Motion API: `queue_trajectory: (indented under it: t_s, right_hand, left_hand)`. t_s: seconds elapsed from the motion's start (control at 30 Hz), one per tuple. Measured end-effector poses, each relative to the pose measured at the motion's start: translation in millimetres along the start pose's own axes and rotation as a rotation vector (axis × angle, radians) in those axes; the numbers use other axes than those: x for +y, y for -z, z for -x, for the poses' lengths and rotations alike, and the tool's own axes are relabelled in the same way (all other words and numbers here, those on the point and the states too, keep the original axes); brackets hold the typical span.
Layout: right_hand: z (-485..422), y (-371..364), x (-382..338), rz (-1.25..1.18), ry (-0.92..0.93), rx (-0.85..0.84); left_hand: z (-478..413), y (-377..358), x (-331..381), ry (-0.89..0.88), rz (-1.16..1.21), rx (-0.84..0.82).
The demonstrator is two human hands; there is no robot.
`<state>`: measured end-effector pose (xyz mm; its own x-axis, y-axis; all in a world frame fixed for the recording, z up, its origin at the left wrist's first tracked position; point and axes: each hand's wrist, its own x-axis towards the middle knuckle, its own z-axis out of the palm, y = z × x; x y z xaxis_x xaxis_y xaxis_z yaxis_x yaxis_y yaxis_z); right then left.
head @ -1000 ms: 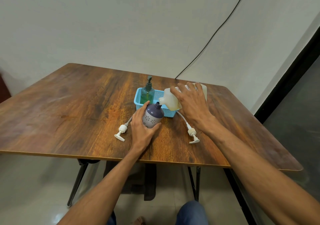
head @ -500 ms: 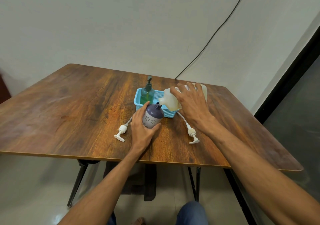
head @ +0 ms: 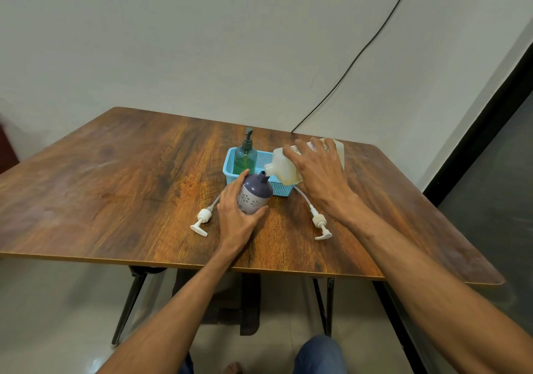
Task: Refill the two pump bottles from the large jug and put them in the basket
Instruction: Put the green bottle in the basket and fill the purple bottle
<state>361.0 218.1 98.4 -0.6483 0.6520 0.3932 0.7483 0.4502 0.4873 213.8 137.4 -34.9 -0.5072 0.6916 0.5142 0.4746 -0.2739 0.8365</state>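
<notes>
My left hand (head: 235,215) grips a purple bottle (head: 255,193) with white flower marks, open at the neck and tilted toward the right. My right hand (head: 317,173) holds the large whitish jug (head: 284,167) tipped on its side, its spout right over the purple bottle's mouth. A green pump bottle (head: 245,157) with its dark pump on stands in the left end of the blue basket (head: 281,190). Two white pump heads with tubes lie on the table: one (head: 202,220) left of my left hand, the other (head: 318,220) under my right wrist.
The wooden table (head: 115,177) has its front edge close to me and its right edge near a dark doorway. A black cable (head: 360,53) runs down the wall behind the basket. My knee in blue jeans (head: 317,353) shows below the table.
Hardly anything has moved. The jug stays tipped over the purple bottle and both hands keep their grips.
</notes>
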Motion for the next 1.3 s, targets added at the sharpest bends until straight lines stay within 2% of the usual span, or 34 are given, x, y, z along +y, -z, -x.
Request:
queue_trajectory:
  t_s: [1.3]
  right_hand:
    - [-0.5, 4.2, 0.7, 0.021, 0.018, -0.003]
  left_hand:
    - [1.1, 0.0, 2.7, 0.008, 0.002, -0.005]
